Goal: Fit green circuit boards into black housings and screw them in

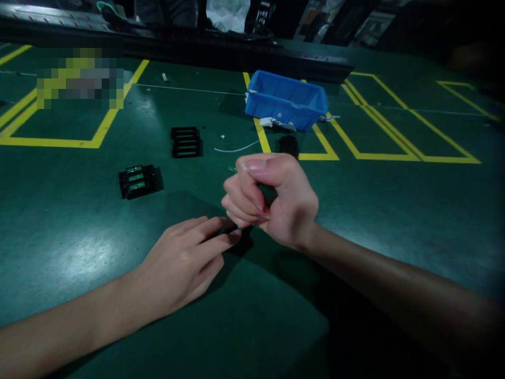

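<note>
My right hand (282,197) is closed in a fist at the centre, with the thumb on top. A dark shape (269,195) shows inside the curl of its fingers, too covered to name. Just below, my left hand (183,258) reaches in palm down, its fingertips together at a small dark piece that is mostly hidden under the fist. A black holder with several green circuit boards (136,179) lies on the green surface to the left. Farther back is a black slotted frame (186,142), and behind the fist another black part (289,145).
A blue plastic bin (286,100) stands at the back right, with a white scrap (268,122) at its front. A thin white strip (236,149) lies before it. Yellow tape lines (386,156) mark the green surface (79,226). A dark rail (177,45) runs along the back.
</note>
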Tool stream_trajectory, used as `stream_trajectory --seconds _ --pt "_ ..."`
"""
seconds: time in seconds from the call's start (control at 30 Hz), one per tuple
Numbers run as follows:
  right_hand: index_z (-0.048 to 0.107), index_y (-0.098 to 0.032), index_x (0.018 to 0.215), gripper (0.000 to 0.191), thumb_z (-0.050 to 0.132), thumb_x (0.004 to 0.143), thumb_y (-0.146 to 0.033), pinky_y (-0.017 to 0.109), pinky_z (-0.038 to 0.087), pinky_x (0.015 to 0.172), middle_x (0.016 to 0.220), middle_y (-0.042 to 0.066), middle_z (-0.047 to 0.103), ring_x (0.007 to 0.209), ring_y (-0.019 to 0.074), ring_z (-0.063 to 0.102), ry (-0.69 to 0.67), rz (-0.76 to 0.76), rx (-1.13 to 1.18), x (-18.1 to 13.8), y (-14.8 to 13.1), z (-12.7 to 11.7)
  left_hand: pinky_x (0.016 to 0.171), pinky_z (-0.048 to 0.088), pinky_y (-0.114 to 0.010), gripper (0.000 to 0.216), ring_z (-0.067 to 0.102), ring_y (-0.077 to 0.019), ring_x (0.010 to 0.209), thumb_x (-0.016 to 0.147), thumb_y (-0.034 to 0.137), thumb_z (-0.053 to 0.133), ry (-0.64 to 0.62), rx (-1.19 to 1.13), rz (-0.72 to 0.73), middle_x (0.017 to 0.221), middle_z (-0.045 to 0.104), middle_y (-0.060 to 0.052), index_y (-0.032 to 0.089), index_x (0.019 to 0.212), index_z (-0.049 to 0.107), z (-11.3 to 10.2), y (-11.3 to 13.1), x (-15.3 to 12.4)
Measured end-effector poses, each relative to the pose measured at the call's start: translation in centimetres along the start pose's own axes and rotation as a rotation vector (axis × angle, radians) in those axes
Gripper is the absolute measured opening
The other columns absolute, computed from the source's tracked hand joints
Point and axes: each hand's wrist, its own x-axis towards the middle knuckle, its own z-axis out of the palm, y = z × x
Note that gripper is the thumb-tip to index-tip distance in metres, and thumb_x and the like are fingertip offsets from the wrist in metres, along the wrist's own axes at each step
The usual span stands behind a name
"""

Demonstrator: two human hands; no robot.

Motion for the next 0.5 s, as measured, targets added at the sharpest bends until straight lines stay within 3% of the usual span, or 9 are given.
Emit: stream_trajectory --seconds 0.13,0.3,0.43,0.5 --pt "0.037 -0.018 0.051 0.044 0.052 0.093 -0.020 0.020 0.018 0.035 0.042 -0.007 0.030 0.034 0.0044 0.023 -0.023 -0.045 -0.001 -0.2 0.7 -0.1 0.088 0.057 -0.039 0.029 0.065 -0.0225 0.107 0.095 0.011 0.053 0.007 -0.021 -0.015 0.124 0.065 -0.007 0.020 0.121 0.061 0.1 0.1 0.1" --pt "0.042 -0.016 0.056 0.045 0.054 0.098 -0.028 0.022 0.026 0.044 0.050 -0.005 0.038 0.044 0.0058 0.032 -0.097 -0.078 -0.221 -0.6 0.9 -0.1 0.080 0.057 -0.039 0.020 0.066 -0.0230 0.096 0.095 0.011 0.050 -0.008 -0.064 -0.006 0.109 0.069 -0.008 0.018 0.107 0.064 0.3 0.2 0.1" --pt "0.039 -0.018 0.058 0.051 0.046 0.102 -0.043 0.022 0.023 0.040 0.047 -0.007 0.031 0.039 0.0062 0.027 -0.085 -0.111 -0.208 0.0 -2.7 0.4 0.087 0.058 -0.040 0.033 0.065 -0.0228 0.103 0.096 0.011 0.045 -0.026 -0.028 -0.051 0.123 0.065 -0.009 0.022 0.124 0.059 0.3 0.2 0.1" --pt "0.045 -0.019 0.067 0.045 0.046 0.101 -0.048 0.022 0.025 0.041 0.050 -0.008 0.033 0.040 0.0070 0.027 0.005 -0.135 -0.338 -0.1 -5.2 0.4 0.091 0.057 -0.040 0.036 0.065 -0.0227 0.107 0.096 0.012 0.044 -0.054 -0.027 -0.066 0.126 0.064 -0.009 0.024 0.128 0.057 0.2 0.3 0.1"
